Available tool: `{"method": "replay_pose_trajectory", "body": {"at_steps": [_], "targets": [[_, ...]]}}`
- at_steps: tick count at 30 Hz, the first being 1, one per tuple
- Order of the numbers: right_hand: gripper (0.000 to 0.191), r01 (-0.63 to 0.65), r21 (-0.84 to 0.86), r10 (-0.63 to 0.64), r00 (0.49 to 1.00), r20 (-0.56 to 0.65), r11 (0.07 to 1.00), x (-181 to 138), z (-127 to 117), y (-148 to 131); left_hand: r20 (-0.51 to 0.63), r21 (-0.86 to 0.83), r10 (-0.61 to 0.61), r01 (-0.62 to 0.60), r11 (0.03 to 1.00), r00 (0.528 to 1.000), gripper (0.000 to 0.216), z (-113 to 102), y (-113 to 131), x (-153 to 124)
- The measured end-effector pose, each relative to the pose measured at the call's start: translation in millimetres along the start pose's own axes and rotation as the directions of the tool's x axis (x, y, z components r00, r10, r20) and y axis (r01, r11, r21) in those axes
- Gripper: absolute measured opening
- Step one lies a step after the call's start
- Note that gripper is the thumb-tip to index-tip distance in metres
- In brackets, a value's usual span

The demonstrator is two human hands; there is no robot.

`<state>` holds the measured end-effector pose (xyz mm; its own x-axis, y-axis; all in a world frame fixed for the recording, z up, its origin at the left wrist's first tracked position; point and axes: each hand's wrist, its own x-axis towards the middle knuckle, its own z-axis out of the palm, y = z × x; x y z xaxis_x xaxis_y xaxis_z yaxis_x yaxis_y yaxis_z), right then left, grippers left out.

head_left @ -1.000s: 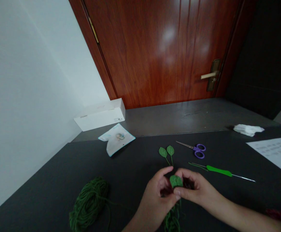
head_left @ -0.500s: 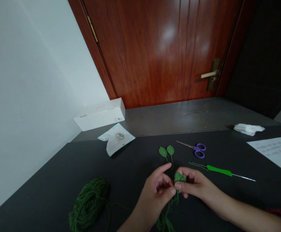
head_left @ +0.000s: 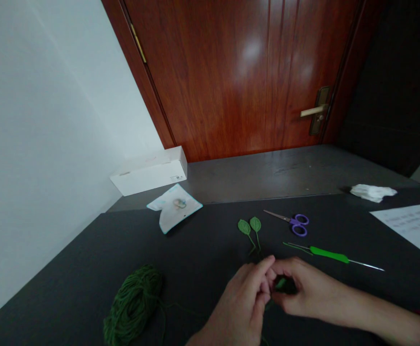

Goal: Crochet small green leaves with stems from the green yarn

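My left hand (head_left: 241, 299) and my right hand (head_left: 305, 287) meet at the fingertips low in the view, right of centre. A small green crocheted piece (head_left: 282, 283) shows partly inside the curl of my right hand, which is closed on it. The fingers of my left hand are pinched together against the right fingertips; whatever they grip is hidden. Just beyond my hands lie two green crocheted leaves (head_left: 244, 227) with thin stems. A skein of dark green yarn (head_left: 133, 302) rests to the left, a loose strand trailing toward my left wrist.
Purple-handled scissors (head_left: 296, 224) and a green-handled crochet hook (head_left: 329, 253) lie on the dark table beyond my right hand. Farther back are a white packet (head_left: 177, 216), a white box (head_left: 152, 173) and a crumpled white tissue (head_left: 373, 192). A printed sheet (head_left: 412, 226) lies at the right.
My left hand has turned over, its back now facing up, and closed in against my right fingertips. The green piece, plainly visible before, is now mostly covered by my fingers.
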<state>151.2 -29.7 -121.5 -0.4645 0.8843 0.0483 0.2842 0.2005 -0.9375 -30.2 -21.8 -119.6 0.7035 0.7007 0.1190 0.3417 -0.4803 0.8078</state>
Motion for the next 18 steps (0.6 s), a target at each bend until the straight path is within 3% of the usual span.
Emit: {"method": "replay_pose_trajectory", "body": {"at_steps": [10,18], "targets": [[0.027,-0.028,0.057,0.028,1.0,0.012,0.998,-6,-4,-10,0.041,0.115,0.109,-0.113,0.987,0.993,0.054,-5,5,-1],[0.01,-0.283,0.19,0.286,0.958,0.012,0.94,-25,-4,15,0.012,-0.134,-0.113,0.114,0.984,0.994,0.058,-2,4,2]]}}
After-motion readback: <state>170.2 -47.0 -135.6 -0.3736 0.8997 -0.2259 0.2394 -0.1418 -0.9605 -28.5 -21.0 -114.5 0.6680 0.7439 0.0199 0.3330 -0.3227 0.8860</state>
